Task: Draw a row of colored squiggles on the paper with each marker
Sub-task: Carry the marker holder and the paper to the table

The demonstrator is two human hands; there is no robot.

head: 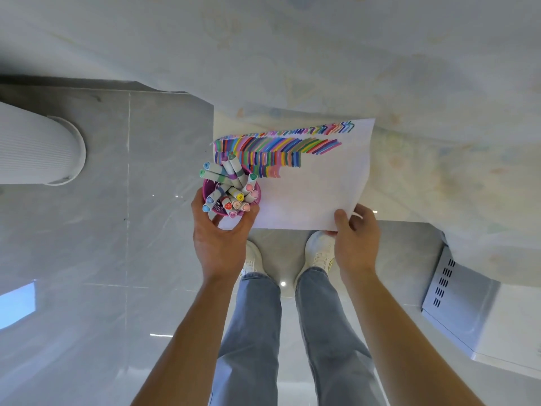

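White paper (307,197) carries three rows of short strokes in many colours, crowded toward its far left corner. Right hand (355,238) pinches its near right corner, thumb on top, fingers curled under. Left hand (219,232) wraps one purple cup (205,191) at the paper's left edge. It holds more than ten markers (234,171); the exact number is unclear. Grey floor (87,230) lies below.
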